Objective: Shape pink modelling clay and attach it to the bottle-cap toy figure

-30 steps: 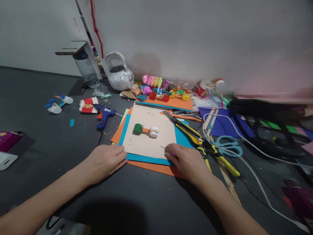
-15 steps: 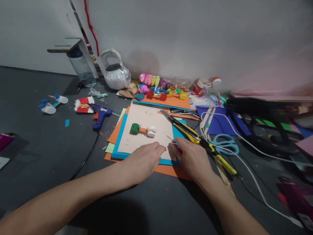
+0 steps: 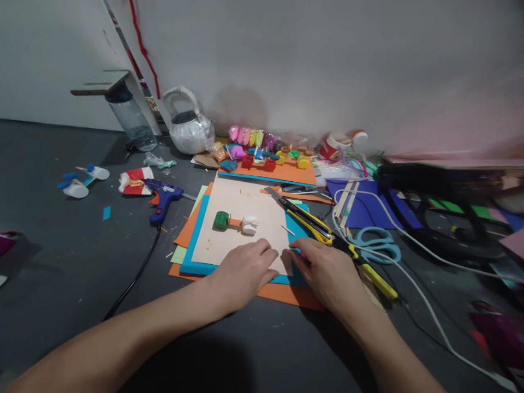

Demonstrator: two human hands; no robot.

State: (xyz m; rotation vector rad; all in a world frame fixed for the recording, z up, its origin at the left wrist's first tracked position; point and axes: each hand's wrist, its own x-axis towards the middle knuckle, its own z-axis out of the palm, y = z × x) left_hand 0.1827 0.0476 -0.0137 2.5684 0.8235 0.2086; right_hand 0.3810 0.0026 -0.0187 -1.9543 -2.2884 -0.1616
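My left hand (image 3: pixel 245 273) is over the near edge of the pale sheet (image 3: pixel 262 202), thumb and curled fingers apart with nothing visible between them. Facing it, my right hand (image 3: pixel 327 270) is closed around a small thing, of which only a bit of purple and blue shows by the fingertips. A short thin stick (image 3: pixel 287 230) lies just beyond those fingers. On the pale sheet rests a small model with green wheels (image 3: pixel 221 220) and white wheels (image 3: pixel 250 225), joined by an orange strip. A yellow-and-black utility knife (image 3: pixel 307 218) lies beside my right hand.
Blue scissors (image 3: pixel 376 244) and a white cable (image 3: pixel 426 300) lie right. A blue glue gun (image 3: pixel 166 202) is left, near a blue-and-white wheeled model (image 3: pixel 84 180). Behind stand a kettle (image 3: pixel 191 134), a water bottle (image 3: pixel 133 120) and colourful clay packs (image 3: pixel 249 136).
The thin stick that stuck out by my right fingertips now lies apart from them on the sheets. My left thumb and fingers have spread. The view has shifted slightly.
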